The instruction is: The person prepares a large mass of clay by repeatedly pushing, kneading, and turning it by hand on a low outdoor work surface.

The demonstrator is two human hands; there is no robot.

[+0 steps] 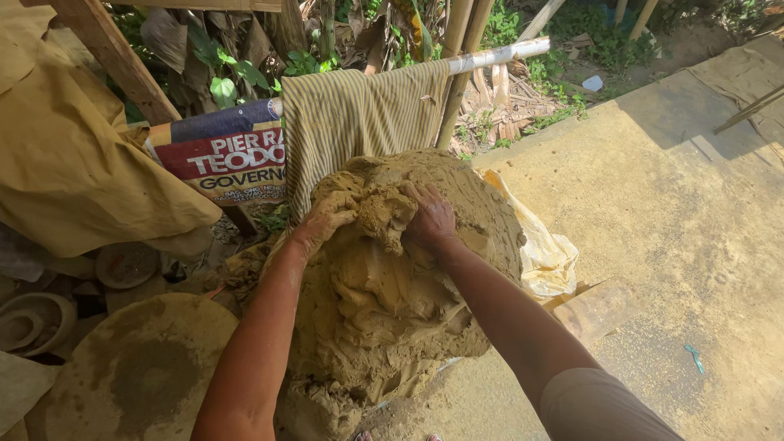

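Observation:
A big mound of wet tan clay (384, 302) sits in the middle of the view. Both my hands are at its top. My left hand (325, 220), coated in clay, grips a lump of clay (378, 214) pulled up from the mound. My right hand (430, 219) presses into the same lump from the right, fingers dug in. Both forearms reach in from the bottom edge.
A round clay-smeared board (143, 371) lies at lower left, beside some round pots (37, 320). A striped cloth (359, 118) hangs on a pole behind the mound. A yellow plastic sheet (547, 257) lies under the mound's right side. Concrete ground (678, 237) spreads to the right.

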